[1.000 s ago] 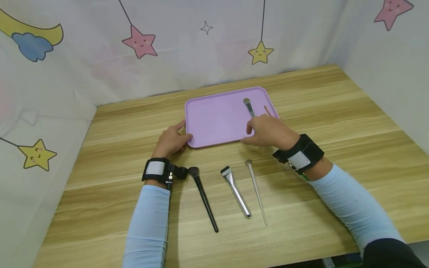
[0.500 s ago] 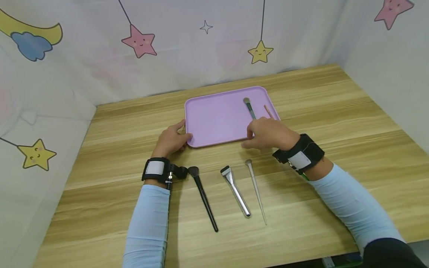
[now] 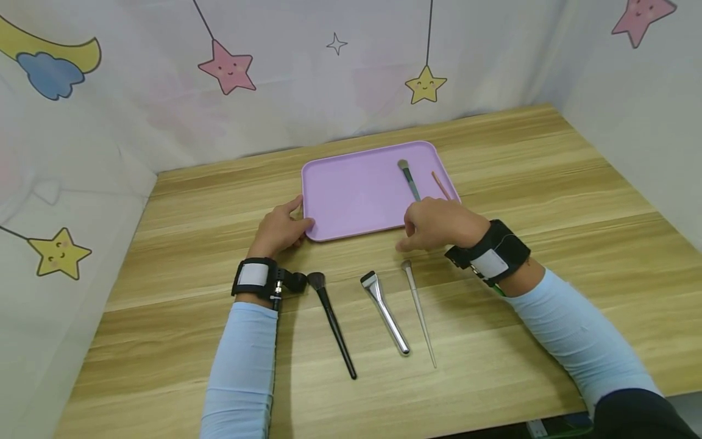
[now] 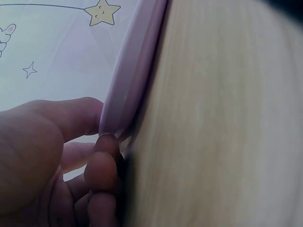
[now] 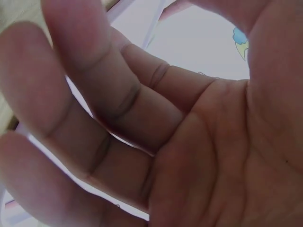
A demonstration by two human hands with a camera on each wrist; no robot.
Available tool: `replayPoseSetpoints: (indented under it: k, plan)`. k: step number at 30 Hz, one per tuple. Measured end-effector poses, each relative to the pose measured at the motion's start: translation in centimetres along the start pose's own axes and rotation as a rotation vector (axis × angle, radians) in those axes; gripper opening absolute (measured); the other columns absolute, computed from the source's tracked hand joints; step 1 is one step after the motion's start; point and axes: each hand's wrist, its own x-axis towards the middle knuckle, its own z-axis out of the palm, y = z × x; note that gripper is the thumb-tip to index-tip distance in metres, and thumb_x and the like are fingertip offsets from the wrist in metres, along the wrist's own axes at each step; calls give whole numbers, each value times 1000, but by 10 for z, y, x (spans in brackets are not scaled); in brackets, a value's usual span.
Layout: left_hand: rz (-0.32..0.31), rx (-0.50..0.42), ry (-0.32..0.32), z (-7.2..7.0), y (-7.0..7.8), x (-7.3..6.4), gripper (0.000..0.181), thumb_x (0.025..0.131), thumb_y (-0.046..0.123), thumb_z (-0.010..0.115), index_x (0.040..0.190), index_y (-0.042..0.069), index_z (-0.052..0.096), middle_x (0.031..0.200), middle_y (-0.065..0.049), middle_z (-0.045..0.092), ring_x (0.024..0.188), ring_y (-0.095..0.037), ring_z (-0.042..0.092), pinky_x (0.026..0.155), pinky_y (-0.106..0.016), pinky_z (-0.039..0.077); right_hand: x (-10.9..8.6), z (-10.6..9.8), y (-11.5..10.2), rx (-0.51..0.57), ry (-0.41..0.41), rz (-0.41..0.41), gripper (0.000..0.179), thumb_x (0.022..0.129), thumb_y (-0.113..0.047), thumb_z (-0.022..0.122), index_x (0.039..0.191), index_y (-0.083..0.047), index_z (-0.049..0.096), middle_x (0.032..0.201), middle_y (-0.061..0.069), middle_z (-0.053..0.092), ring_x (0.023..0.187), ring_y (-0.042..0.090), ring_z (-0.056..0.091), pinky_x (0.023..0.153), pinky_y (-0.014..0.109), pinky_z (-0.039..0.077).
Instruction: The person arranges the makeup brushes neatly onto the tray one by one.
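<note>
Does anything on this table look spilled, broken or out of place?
Nothing stands out: the black brush, silver brush and pale brush lie apart on the table, looking intact, and no spill shows. At the purple tray, the right hand hides the lower ends of the green brush and brown stick.

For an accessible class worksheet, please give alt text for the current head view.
A person's left hand grips the near left corner of a purple tray; the empty right hand hides its near right corner. A green brush and thin orange stick lie on the tray, three brushes on the table.
</note>
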Motion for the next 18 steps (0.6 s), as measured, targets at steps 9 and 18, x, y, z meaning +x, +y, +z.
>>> replayPoseSetpoints:
  k: [9, 18]
  plan:
    - [-9, 19, 5, 0, 0, 1, 74, 95, 34, 63, 160, 19, 31, 66, -5, 65, 57, -18, 59, 56, -31, 44, -2, 0, -5, -22, -55, 29, 30, 88, -41, 76, 80, -12, 71, 74, 0, 66, 65, 18, 61, 60, 35, 49]
    - [-17, 4, 1, 0, 1, 1, 74, 95, 34, 63, 160, 19, 31, 67, -5, 65, 57, -17, 59, 57, -31, 44, -4, 1, -9, -30, -107, 40, 34, 83, -44, 81, 75, -13, 70, 72, 0, 66, 65, 16, 62, 60, 33, 50]
